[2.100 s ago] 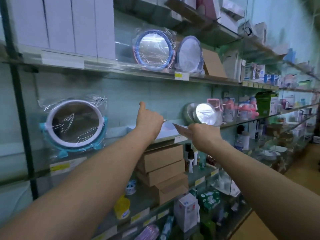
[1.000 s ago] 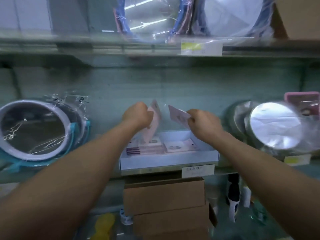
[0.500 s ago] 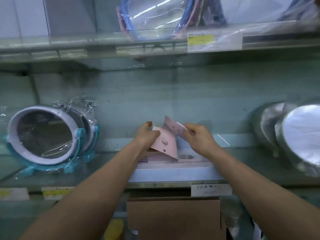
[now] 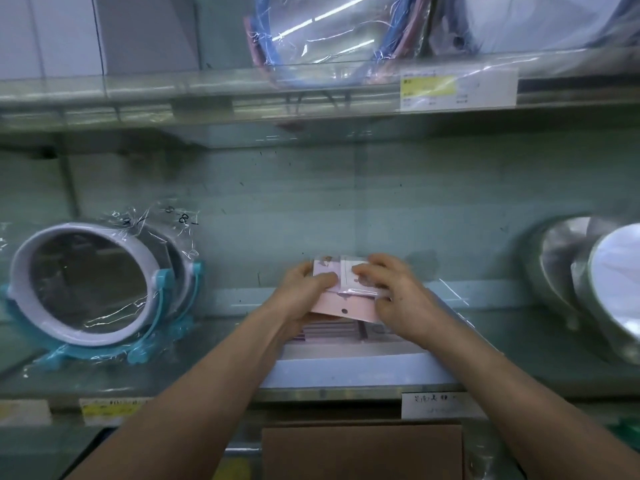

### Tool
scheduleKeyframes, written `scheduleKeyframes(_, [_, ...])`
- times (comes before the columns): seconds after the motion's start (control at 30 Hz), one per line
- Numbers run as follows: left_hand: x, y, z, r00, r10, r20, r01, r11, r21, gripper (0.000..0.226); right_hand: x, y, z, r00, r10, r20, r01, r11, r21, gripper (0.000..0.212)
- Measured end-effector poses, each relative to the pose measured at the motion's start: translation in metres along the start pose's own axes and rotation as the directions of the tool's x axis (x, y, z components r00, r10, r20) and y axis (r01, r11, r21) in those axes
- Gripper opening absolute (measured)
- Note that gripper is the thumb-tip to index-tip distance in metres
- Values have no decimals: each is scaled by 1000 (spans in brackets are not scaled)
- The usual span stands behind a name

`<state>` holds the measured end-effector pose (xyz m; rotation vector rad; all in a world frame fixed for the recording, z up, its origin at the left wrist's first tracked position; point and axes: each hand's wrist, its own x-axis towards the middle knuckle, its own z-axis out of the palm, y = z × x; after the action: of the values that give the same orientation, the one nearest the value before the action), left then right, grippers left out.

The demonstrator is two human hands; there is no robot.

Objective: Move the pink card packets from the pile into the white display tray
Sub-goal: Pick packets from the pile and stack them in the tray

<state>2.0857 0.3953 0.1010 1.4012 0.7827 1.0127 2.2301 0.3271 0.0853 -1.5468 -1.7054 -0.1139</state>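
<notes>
– Packets first: where?
– Pink, a small fanned bunch, held over the back half of the white display tray, clear of its floor. The top one is clear-wrapped. A punched hole shows in the lower pink card.
– State of left hand?
– At 9 o'clock of the bunch. Thumb curled across the top face, fingers hidden underneath. It grips the bunch.
– And right hand?
– At 3 o'clock. Fingers bent down over the wrapped top packet, pinching the same bunch. Thumb position: cannot tell.
– Tray contents?
– Stacked packets lie flat inside, at 6 o'clock of the held bunch, partly covered by both wrists. Count: cannot tell.
– Surroundings?
– Tray sits on a glass shelf. Teal-stand mirror in plastic wrap at 9 o'clock, well apart. Silver mirrors at 3 o'clock. Handwritten label on the shelf edge at 5 o'clock of the tray. Cardboard box below at 6 o'clock. Wrapped mirror on the upper shelf at 12 o'clock.
</notes>
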Motion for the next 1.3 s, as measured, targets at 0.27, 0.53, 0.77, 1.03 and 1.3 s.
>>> scheduleKeyframes(0.27, [5,-4,-7,998,7,-61,-4,999,45,27,1,3,-10,917,397,-32,-352,846,400,65])
scheduleKeyframes(0.53, [6,-4,-7,991,43,-129,-39,999,38,18,-4,0,-10,889,435,141,-446,756,479,69])
scheduleKeyframes(0.77, [10,0,-12,940,64,-336,-94,993,-73,26,4,6,-13,808,588,34,-468,607,642,66])
scheduleKeyframes(1.03, [1,12,-15,757,284,-588,-362,932,-17,15,6,10,-13,781,624,27,-489,584,648,74])
scheduleKeyframes(1.3, [-3,11,-7,805,404,-434,-439,898,20,21,17,-4,3,788,573,225,-604,648,465,28])
